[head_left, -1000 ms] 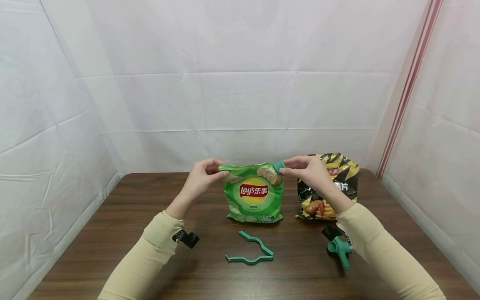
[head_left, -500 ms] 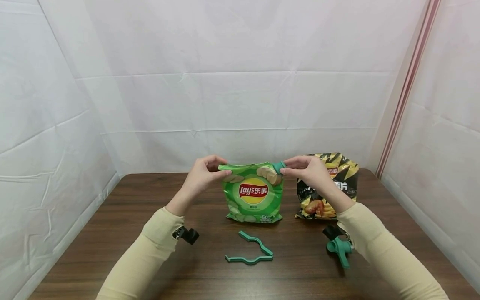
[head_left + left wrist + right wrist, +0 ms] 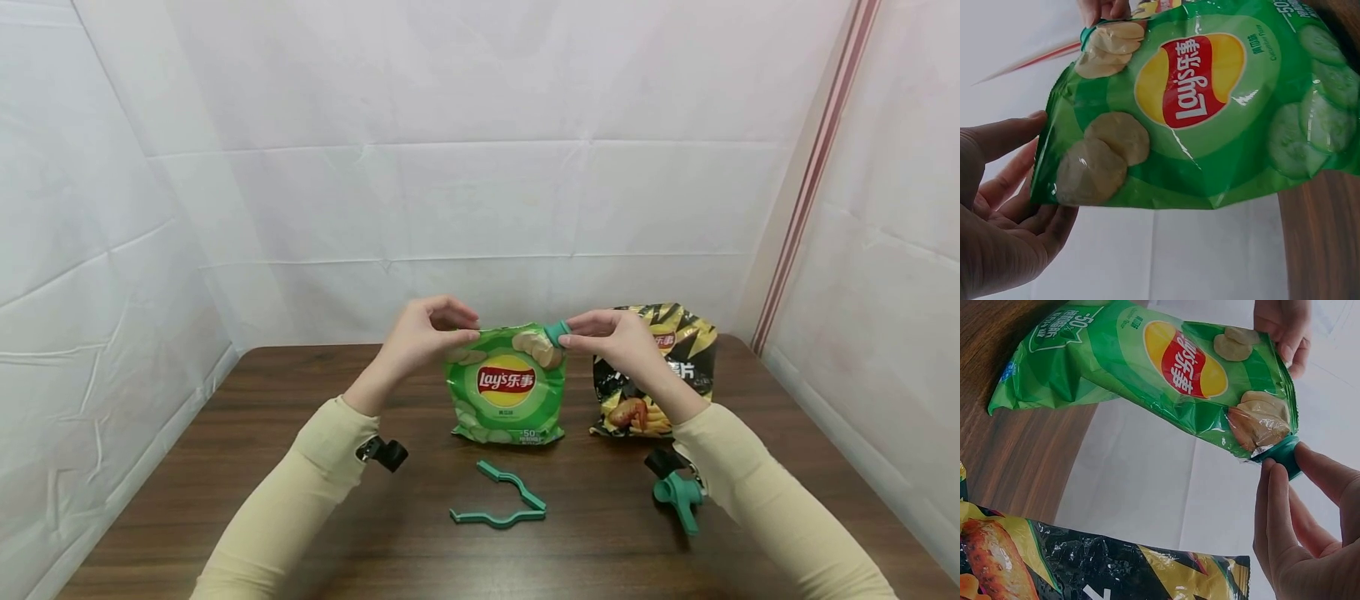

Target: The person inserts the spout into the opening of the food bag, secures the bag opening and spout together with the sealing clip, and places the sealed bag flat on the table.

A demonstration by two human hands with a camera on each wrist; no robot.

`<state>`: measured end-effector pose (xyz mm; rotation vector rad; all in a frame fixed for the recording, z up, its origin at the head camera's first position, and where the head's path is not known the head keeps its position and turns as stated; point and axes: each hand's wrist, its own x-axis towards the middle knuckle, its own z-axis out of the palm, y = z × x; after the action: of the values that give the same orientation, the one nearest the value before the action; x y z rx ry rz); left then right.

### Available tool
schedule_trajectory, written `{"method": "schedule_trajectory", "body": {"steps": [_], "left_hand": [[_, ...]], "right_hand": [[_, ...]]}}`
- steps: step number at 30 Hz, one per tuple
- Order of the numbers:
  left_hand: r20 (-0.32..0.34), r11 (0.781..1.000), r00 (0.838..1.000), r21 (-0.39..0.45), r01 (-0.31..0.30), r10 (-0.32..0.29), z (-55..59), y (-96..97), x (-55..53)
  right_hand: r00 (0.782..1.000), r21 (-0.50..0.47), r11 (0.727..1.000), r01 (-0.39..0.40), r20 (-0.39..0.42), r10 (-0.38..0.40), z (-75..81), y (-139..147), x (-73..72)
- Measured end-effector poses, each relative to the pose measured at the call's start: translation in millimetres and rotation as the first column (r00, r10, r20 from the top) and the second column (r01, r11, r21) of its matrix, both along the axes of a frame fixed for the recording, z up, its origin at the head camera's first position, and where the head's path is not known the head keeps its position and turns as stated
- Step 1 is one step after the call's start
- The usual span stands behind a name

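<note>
A green Lay's chip bag (image 3: 506,417) stands upright on the table, seen close up in both wrist views. At its upper right corner sits a green plastic spout (image 3: 1280,455), which the thumb and fingertips of my right hand (image 3: 618,337) pinch. My left hand (image 3: 423,337) pinches the bag's top edge left of the middle, thumb in front and fingers behind. A bent green clip strip (image 3: 510,518), spread in a V shape, lies on the wood in front of the bag. Right of it rests a green round piece with a tail (image 3: 681,496), near the right wrist.
Behind my right hand stands a black and yellow chip bag (image 3: 622,417), partly covered by that hand. The dark wooden table (image 3: 337,533) ends at white cloth walls (image 3: 480,200) at the back and sides.
My left hand has slid right along the bag's top edge, away from the left corner. The right hand keeps its pinch on the spout in the same place.
</note>
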<state>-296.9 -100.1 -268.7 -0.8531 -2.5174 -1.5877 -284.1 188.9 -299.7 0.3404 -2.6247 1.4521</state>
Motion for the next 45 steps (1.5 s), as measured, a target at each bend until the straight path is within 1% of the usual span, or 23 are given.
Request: {"method": "schedule_trajectory", "body": {"steps": [5, 7, 10, 14, 16, 18, 22, 24, 26, 33, 37, 45], "left_hand": [[-0.05, 1.0, 0.999, -0.029, 0.012, -0.014, -5.1, 8.5, -14.3], [-0.075, 0.999, 0.997, -0.048, 0.016, -0.019, -3.4, 13.8, -16.6], [-0.097, 0.997, 0.995, -0.079, 0.014, -0.022, 0.0, 21.6, -17.2], [-0.105, 0.989, 0.994, -0.149, -0.012, -0.004, 4.7, 31.0, -16.5], [-0.109, 0.98, 0.994, -0.197, -0.022, 0.001, 6.0, 35.1, -17.1], [-0.103, 0.967, 0.995, -0.254, -0.027, 0.001, 6.6, 38.8, -18.0], [-0.074, 0.936, 0.997, -0.351, -0.012, -0.015, 5.9, 44.9, -21.7], [-0.052, 0.926, 0.998, -0.379, -0.002, -0.019, 5.2, 47.2, -23.5], [-0.031, 0.919, 0.999, -0.394, 0.014, -0.028, 4.6, 49.1, -25.3], [-0.005, 0.876, 0.998, -0.478, 0.053, -0.064, 1.6, 55.9, -30.4], [-0.007, 0.876, 0.999, -0.48, 0.041, -0.051, -1.7, 59.4, -32.4], [-0.055, 0.886, 0.998, -0.463, -0.027, 0.002, -5.3, 63.6, -31.8]], "right_hand": [[1.0, 0.006, 1.0, 0.002, -0.002, -0.002, -1.0, 0.7, -0.6], [1.0, 0.008, 1.0, 0.005, -0.001, -0.005, -1.3, 0.9, -0.7], [1.0, 0.01, 1.0, 0.007, 0.0, -0.007, -1.5, 1.0, -1.0], [1.0, 0.007, 1.0, 0.007, -0.001, -0.007, -1.8, 1.3, -1.6], [1.0, 0.007, 1.0, 0.009, -0.001, -0.009, -1.9, 1.4, -1.8], [1.0, 0.013, 1.0, 0.015, -0.004, -0.015, -1.9, 1.2, -1.8], [1.0, 0.027, 0.999, 0.025, -0.007, -0.025, -1.6, 0.6, -1.4], [1.0, 0.029, 0.999, 0.024, -0.009, -0.024, -1.3, 0.5, -1.4], [1.0, 0.029, 0.999, 0.022, -0.009, -0.022, -1.0, 0.2, -1.5], [1.0, 0.023, 1.0, 0.021, -0.005, -0.021, -0.4, -0.5, -1.1], [1.0, 0.032, 0.999, 0.017, -0.012, -0.017, -0.7, -1.5, -1.7], [1.0, 0.033, 0.999, 0.004, -0.019, -0.004, -2.2, -3.6, -4.4]]}}
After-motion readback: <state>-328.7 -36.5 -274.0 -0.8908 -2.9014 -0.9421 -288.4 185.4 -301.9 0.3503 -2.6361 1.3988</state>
